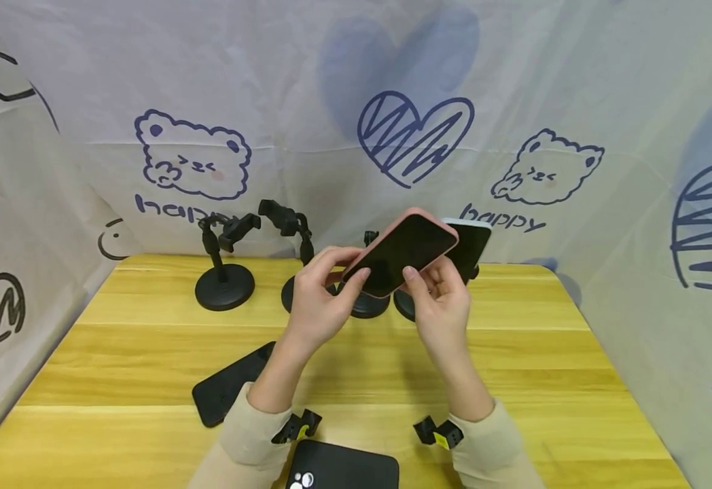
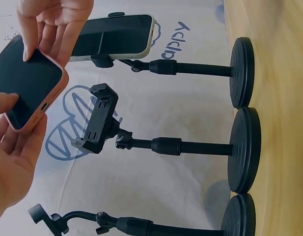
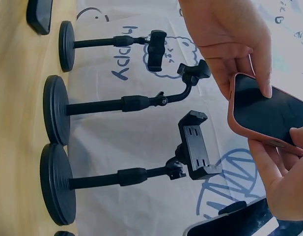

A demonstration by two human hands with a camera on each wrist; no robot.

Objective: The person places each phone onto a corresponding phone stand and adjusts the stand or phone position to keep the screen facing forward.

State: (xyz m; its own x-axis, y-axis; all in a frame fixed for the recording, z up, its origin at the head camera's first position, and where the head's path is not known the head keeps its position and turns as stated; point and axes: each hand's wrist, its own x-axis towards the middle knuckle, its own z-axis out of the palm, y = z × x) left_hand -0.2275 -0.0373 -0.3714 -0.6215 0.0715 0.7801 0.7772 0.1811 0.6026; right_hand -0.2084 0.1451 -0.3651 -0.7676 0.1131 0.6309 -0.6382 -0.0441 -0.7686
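The left hand [image 1: 322,299] and right hand [image 1: 444,305] are pinching the pink-cased smartphone [image 1: 407,251], its long axis slanting away rightward from the left, an empty phone-stand clamp [image 2: 99,120] standing beyond both.

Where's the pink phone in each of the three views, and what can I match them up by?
Head: the pink phone is just right of centre.
Left wrist: upper left, against the left edge.
Right wrist: at the right edge, about mid-height, partly cut off.
Shared landmark: the pale phone clamped in a stand, right of centre, upper left and lower right respectively.
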